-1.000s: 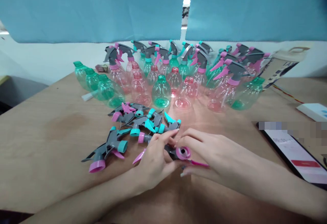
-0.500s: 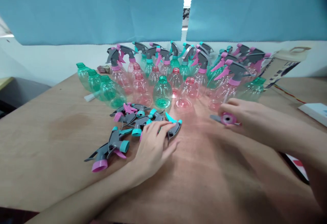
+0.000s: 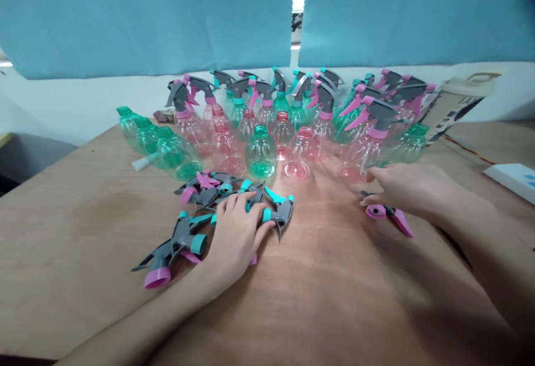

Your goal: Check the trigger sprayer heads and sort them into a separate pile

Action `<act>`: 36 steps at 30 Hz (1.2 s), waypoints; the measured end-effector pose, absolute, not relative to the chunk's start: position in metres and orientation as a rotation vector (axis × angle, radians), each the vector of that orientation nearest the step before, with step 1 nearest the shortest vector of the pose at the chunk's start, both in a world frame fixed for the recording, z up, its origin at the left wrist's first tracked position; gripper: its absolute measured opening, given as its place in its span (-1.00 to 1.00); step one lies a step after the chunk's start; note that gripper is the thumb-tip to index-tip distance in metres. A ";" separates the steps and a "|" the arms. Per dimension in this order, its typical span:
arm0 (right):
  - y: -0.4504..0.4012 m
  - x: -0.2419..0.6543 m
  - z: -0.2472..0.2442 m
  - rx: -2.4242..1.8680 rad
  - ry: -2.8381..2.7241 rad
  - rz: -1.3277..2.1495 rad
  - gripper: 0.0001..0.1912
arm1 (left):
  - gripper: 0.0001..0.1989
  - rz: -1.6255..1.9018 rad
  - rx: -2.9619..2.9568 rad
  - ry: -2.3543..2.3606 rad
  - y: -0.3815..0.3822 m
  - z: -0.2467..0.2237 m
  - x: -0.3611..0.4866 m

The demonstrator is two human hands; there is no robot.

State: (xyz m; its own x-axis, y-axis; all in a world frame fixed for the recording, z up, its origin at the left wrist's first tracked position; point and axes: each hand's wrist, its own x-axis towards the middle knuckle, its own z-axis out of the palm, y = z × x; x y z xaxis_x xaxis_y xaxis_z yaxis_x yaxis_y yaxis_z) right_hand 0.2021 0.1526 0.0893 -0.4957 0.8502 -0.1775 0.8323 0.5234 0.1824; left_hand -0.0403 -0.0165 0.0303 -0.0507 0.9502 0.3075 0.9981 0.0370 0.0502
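My left hand [image 3: 236, 235] lies over a pile of trigger spray heads, its thumb and index finger closed round the teal collar of a grey-and-teal spray head [image 3: 284, 213]. Under and beside its other fingers are more heads, partly hidden. Left of it lie a teal-collared spray head [image 3: 183, 235] and a pink-collared spray head [image 3: 157, 274]. My right hand [image 3: 412, 185] is just above a pink-and-grey spray head [image 3: 376, 211] low over or on the table; its thumb and index finger are apart, and the palm hides part of the head.
Clear green bottles [image 3: 262, 157] and pink bottles [image 3: 297, 160] without heads stand in front of several fitted spray bottles [image 3: 326, 115]. Green bottles [image 3: 173, 154] lean at the left. A cream container [image 3: 453, 101] and a white box [image 3: 512, 179] stand at the right.
My right hand has moved slightly right and loosened, and the pink-and-grey spray head has turned and dropped lower. My left thumb and index finger have come to the teal collar, which now shows.
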 end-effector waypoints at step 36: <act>0.072 0.157 0.088 0.933 2.924 -1.301 -0.83 | -0.57 -1.284 -2.448 -1.961 -0.033 0.022 -0.018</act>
State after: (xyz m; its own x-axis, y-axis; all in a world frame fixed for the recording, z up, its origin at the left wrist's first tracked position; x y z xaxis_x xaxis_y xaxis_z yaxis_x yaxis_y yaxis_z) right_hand 0.1568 0.0723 0.0881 -0.8264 0.5609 -0.0489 0.4118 0.5429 -0.7319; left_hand -0.0182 -0.0327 0.0215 0.0579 0.9158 0.3975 0.7302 -0.3104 0.6087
